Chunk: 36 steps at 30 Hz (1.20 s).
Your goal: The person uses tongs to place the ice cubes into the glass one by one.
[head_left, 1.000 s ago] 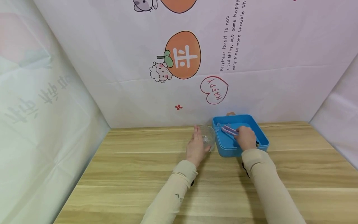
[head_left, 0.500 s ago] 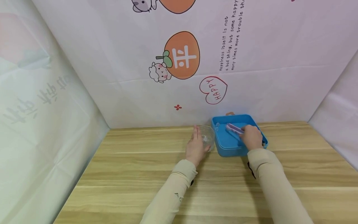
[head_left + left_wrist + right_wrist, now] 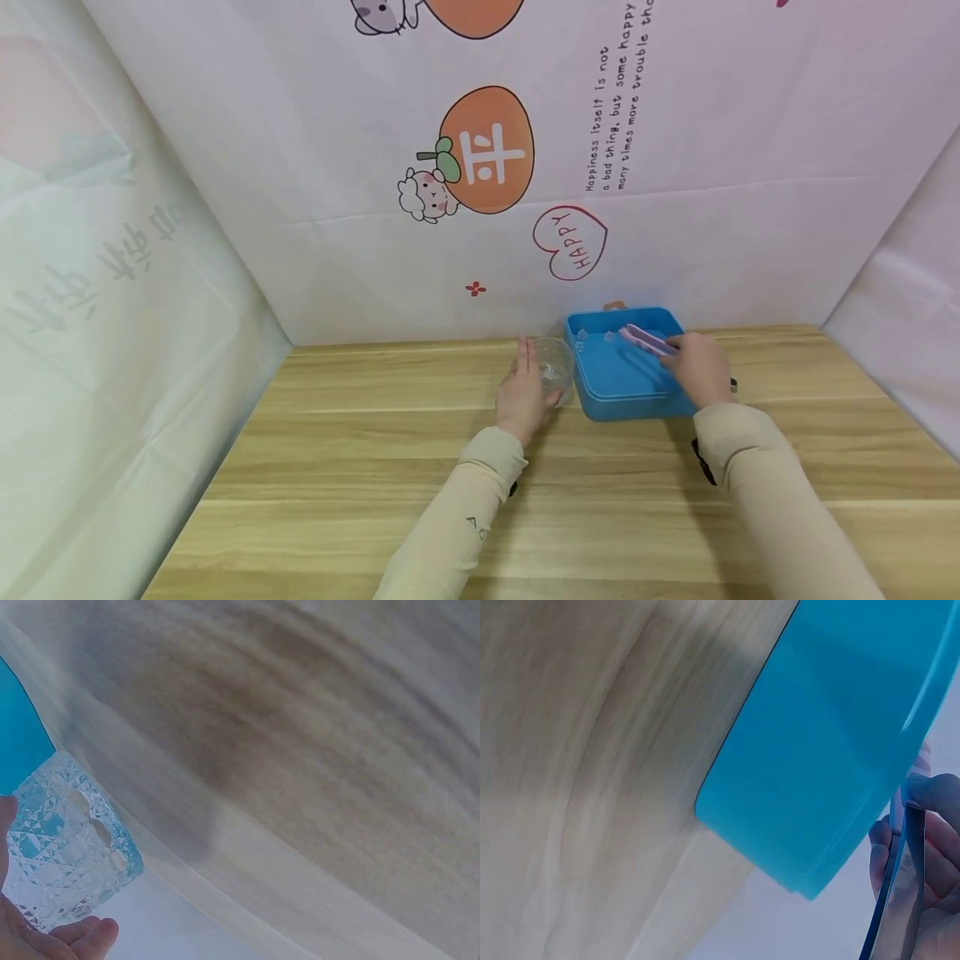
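My left hand (image 3: pixel 520 402) holds a clear cut-glass cup (image 3: pixel 71 840), thumb and fingers around its sides. In the head view the glass (image 3: pixel 561 362) stands on the table, against or very near the left side of a blue tray (image 3: pixel 633 408). Something clear shows inside the glass. With my right hand (image 3: pixel 701 371) I grip tongs (image 3: pixel 647 341) with pink-purple tips, which reach over the tray. In the right wrist view the metal arms of the tongs (image 3: pixel 904 900) pass through the fingers. A few clear cubes (image 3: pixel 609 337) lie at the tray's far left. Whether the tips hold anything cannot be told.
The wooden table (image 3: pixel 375 467) spreads in front and to both sides. A white printed cloth (image 3: pixel 360 250) rises right behind the glass and the tray. More pale cloth (image 3: pixel 150 350) hangs at the left side.
My right hand and the tongs have moved right across the tray, away from the glass. A cube now shows left of the tips. The left hand and the glass stay put.
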Available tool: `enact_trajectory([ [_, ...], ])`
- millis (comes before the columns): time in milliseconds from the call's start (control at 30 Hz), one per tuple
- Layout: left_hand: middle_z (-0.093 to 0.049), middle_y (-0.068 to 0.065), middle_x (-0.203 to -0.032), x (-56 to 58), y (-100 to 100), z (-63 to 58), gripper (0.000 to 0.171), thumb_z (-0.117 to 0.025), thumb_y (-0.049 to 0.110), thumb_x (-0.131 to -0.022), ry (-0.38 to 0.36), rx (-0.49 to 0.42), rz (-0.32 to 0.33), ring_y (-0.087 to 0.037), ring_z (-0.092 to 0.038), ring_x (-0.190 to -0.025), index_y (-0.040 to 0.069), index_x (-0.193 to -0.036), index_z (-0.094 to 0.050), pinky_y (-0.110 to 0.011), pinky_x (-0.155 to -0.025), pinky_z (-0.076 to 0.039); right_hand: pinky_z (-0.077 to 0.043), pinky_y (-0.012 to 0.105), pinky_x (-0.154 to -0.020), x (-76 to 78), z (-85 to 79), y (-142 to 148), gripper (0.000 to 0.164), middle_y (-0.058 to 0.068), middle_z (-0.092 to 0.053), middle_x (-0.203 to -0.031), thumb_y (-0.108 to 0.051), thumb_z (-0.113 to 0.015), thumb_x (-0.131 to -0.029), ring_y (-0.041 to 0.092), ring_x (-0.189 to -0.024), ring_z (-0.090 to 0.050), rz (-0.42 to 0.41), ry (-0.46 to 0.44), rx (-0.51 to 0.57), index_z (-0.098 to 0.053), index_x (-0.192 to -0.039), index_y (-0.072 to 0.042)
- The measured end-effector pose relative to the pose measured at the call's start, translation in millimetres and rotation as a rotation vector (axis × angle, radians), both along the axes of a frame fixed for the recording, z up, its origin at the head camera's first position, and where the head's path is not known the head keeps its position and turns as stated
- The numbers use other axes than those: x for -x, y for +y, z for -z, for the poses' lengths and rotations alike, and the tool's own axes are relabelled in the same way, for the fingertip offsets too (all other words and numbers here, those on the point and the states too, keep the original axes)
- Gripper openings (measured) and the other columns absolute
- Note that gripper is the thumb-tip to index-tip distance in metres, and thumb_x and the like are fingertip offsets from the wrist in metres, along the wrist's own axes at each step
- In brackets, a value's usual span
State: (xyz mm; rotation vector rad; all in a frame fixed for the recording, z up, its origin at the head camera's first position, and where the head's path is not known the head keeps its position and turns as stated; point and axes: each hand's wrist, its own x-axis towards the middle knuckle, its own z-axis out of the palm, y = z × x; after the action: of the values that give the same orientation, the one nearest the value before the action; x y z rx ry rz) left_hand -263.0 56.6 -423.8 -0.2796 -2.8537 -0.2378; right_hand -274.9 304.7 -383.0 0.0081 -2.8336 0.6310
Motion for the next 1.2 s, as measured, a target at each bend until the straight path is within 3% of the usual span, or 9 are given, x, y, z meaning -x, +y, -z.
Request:
enact_trajectory([
  [133,-0.026,-0.011,-0.158,0.5,0,0.4,0.095,-0.065,0.053,-0.084,-0.008,0.022,-0.004,-0.018,-0.061,-0.115,0.001,-0.15,-0.023,-0.024,-0.075,-0.054,-0.053,0.049,-0.067,-4.0,-1.8,5,0.034,0.037,-0.063,-0.107,-0.008,-0.063,-0.088,0.041,-0.079,-0.064,-0.009,-0.008,0.02,-0.062,-0.113,0.015],
  [233,-0.024,-0.01,-0.159,1.1,0,0.5,0.095,-0.064,0.054,-0.085,-0.029,0.026,-0.008,-0.017,-0.062,-0.112,0.002,-0.151,-0.021,-0.024,-0.075,-0.054,-0.054,0.049,-0.069,-6.6,-3.6,5,0.035,0.037,-0.063,-0.107,-0.008,-0.064,-0.088,0.042,-0.08,-0.065,-0.02,-0.004,0.027,-0.062,-0.114,0.014],
  [333,-0.024,-0.01,-0.159,1.8,0,1.3,0.095,-0.065,0.053,-0.084,-0.04,0.012,-0.012,-0.017,-0.064,-0.106,0.002,-0.151,-0.021,-0.025,-0.075,-0.054,-0.054,0.043,-0.062,-9.7,-6.1,4,0.035,0.036,-0.064,-0.105,-0.009,-0.065,-0.087,0.039,-0.076,-0.064,-0.03,0.009,0.024,-0.063,-0.115,0.013],
  [500,-0.024,-0.01,-0.159,2.0,0,2.6,0.095,-0.065,0.053,-0.084,-0.038,0.014,-0.018,-0.017,-0.064,-0.106,0.003,-0.151,-0.021,-0.024,-0.075,-0.054,-0.037,0.027,-0.045,-16.7,-11.3,-2,0.036,0.033,-0.067,-0.096,-0.01,-0.066,-0.087,0.022,-0.054,-0.055,-0.052,0.023,0.022,-0.063,-0.116,0.01],
  [667,-0.026,-0.01,-0.159,1.8,1,2.6,0.095,-0.065,0.054,-0.084,-0.036,0.023,-0.019,-0.016,-0.065,-0.1,0.003,-0.151,-0.022,-0.023,-0.07,-0.053,-0.028,0.024,-0.042,-25.6,-16.3,-13,0.036,0.028,-0.07,-0.086,-0.011,-0.066,-0.087,0.014,-0.046,-0.045,-0.099,0.035,0.031,-0.064,-0.117,0.009],
  [833,-0.025,-0.01,-0.159,4.2,1,2.4,0.096,-0.065,0.054,-0.084,-0.037,0.016,-0.016,-0.017,-0.064,-0.106,0.003,-0.151,-0.021,-0.024,-0.075,-0.055,-0.028,0.023,-0.042,-30.7,-21.9,-26,0.036,0.024,-0.07,-0.082,-0.011,-0.067,-0.086,0.014,-0.047,-0.044,-0.151,0.057,0.028,-0.064,-0.117,0.007],
  [1067,-0.023,-0.009,-0.16,4.9,2,1.6,0.096,-0.066,0.053,-0.083,-0.046,0.009,-0.015,-0.018,-0.062,-0.115,0.003,-0.152,-0.02,-0.024,-0.076,-0.054,-0.039,0.022,-0.046,-31.1,-26.8,-44,0.034,0.027,-0.07,-0.095,-0.011,-0.067,-0.086,0.02,-0.063,-0.06,-0.201,0.037,0.038,-0.066,-0.117,0.004],
  [1200,-0.023,-0.009,-0.16,4.7,1,1.1,0.096,-0.066,0.053,-0.083,-0.044,0.001,-0.013,-0.018,-0.061,-0.116,0.003,-0.152,-0.02,-0.025,-0.076,-0.055,-0.039,0.022,-0.047,-32.1,-26.3,-52,0.034,0.027,-0.07,-0.097,-0.01,-0.068,-0.086,0.02,-0.065,-0.06,-0.235,0.017,0.041,-0.066,-0.117,0.004],
])
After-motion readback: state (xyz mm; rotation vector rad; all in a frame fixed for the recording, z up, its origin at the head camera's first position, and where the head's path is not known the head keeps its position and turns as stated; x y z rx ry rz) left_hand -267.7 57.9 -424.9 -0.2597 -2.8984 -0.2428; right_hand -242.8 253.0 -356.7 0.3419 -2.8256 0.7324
